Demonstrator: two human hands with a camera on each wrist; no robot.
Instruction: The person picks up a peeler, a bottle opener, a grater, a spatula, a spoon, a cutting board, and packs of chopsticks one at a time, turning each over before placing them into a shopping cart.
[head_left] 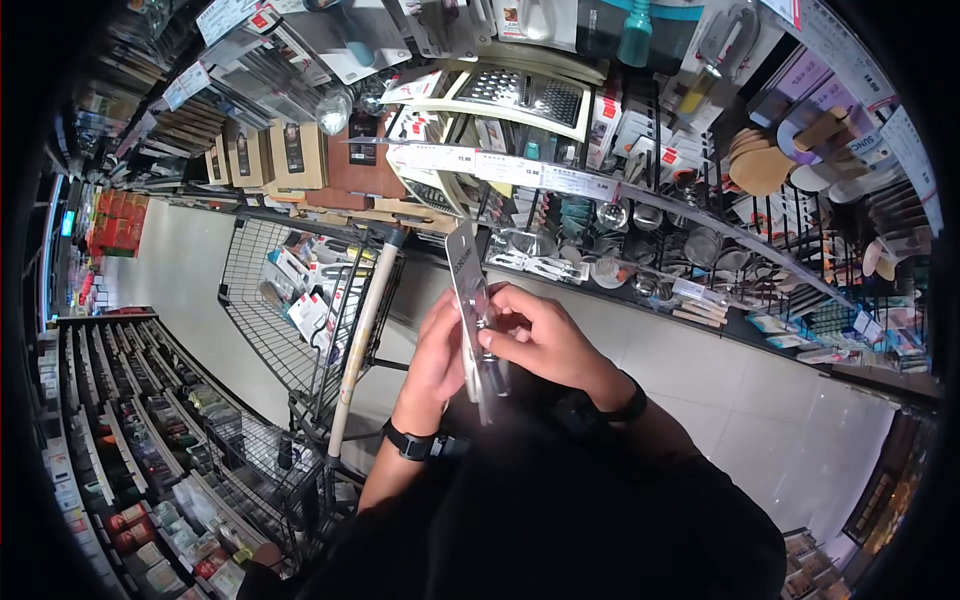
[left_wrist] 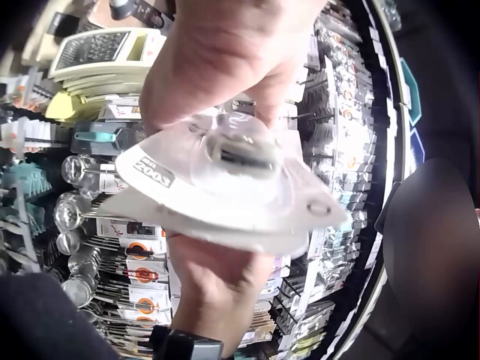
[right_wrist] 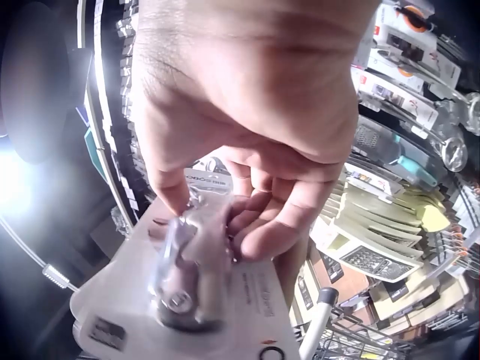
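Observation:
Both hands hold a blister-packed utensil (head_left: 466, 265) upright in front of the body. In the right wrist view its white card carries a clear plastic bubble (right_wrist: 187, 285) with a dark-ended utensil inside; the exact kind cannot be told. A second card edge (left_wrist: 277, 241) shows close behind the first in the left wrist view. My left hand (head_left: 438, 345) grips the pack from the left side. My right hand (head_left: 545, 335) holds it from the right, its thumb and curled fingers at the bubble.
A shopping cart (head_left: 345, 370) with several packaged goods (head_left: 310, 300) in it stands to the left. Ahead, a shelf is hung with graters (head_left: 520, 95), strainers and other kitchen tools, with a price-label rail (head_left: 560, 178) along it. Another goods rack (head_left: 150, 420) is at the far left.

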